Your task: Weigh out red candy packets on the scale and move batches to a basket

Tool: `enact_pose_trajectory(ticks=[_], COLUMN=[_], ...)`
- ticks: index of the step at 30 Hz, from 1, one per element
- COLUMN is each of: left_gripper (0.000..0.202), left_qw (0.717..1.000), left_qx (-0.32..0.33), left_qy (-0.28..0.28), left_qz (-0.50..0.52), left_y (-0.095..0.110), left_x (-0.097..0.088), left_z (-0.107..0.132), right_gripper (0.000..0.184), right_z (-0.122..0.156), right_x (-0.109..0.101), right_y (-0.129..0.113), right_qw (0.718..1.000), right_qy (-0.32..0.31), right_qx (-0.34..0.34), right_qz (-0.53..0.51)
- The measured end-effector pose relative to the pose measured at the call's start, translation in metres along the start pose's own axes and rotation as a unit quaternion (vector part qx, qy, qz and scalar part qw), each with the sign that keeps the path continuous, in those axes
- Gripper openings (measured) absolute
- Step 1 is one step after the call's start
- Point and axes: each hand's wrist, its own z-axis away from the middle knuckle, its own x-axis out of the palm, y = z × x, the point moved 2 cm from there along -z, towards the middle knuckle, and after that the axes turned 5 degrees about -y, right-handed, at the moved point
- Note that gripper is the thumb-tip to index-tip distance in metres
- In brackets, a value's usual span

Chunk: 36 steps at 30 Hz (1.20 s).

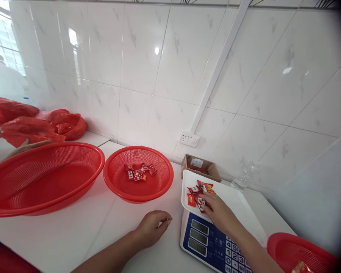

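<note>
My right hand [218,211] reaches over the white tray [233,189] of a digital weighing scale [200,239]. Its thumb and fingers close on a small red-and-white wrapped candy [201,201] in a little pile. Beside that lie more red candies, including a red packet with yellow lettering [191,200]. Left of the scale, my left hand [152,228] hovers above the white table, its fingers curled in toward the thumb and nothing visible in them. Several wrapped candies [138,174] lie in a round red basket [111,185] further left.
A larger red basket [95,151] stands at the left, with another person's hand [27,147] behind it near red plastic bags [28,129]. Behind the scale are a cardboard box [213,171] and clear plastic bottle [245,176]. Another red basket [290,246] is at lower right.
</note>
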Motion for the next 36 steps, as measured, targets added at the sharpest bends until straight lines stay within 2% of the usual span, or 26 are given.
enact_pose_trajectory(ticks=[4,9,15,21,26,32,36], left_gripper=[0.026,0.026,0.026,0.025,0.025,0.025,0.025], left_qw=[1.0,1.0,1.0,1.0,1.0,1.0,1.0], left_qx=[-0.002,0.003,0.008,0.003,0.006,0.01,0.01], left_qy=[0.001,0.009,0.009,0.008,0.015,0.019,0.017], left_qz=[-0.002,-0.004,-0.001,0.0,0.001,0.007,0.004], left_y=[-0.001,-0.004,-0.004,-0.004,-0.003,-0.002,-0.003], left_x=[0.0,0.001,0.002,0.001,0.001,0.002,0.0], left_z=[0.0,-0.001,0.0,-0.001,-0.002,0.0,-0.001], right_gripper=[0.042,0.04,0.042,0.054,0.057,0.055,0.059], right_z=[0.0,0.003,0.0,-0.018,-0.027,-0.017,0.005], right_x=[0.006,0.005,0.007,0.01,0.011,0.007,-0.009], right_y=[-0.017,-0.024,-0.007,0.022,0.041,0.044,0.052], right_qw=[0.998,0.998,1.0,0.998,0.996,0.999,0.997], right_qy=[-0.039,-0.033,-0.026,0.019,0.012,-0.003,0.02], right_qx=[-0.044,-0.034,-0.015,0.066,0.09,0.046,0.054], right_qz=[0.033,0.037,0.006,-0.005,-0.005,-0.011,-0.048])
